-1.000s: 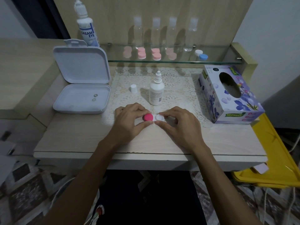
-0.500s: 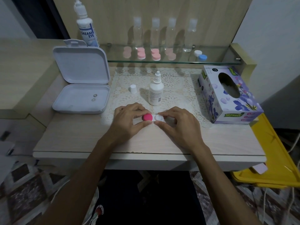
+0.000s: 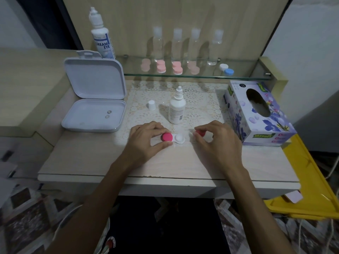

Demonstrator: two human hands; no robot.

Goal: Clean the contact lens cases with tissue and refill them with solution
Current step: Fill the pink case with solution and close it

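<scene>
One cap (image 3: 200, 133) pinched in our right hand (image 3: 216, 142); left hand (image 3: 145, 139) grips the case (image 3: 173, 138); we park it clear before wiping.

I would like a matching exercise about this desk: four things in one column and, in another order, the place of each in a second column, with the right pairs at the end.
Things
1. pink cap
2. small white cap
3. tissue box
4. blue and white lens case

Places
A. on the glass shelf
B. at the right side of the desk
C. standing on the lace mat, left of the open solution bottle
D. pinched in the right hand

Pairs: 1-D, 2-C, 3-B, 4-A
</scene>
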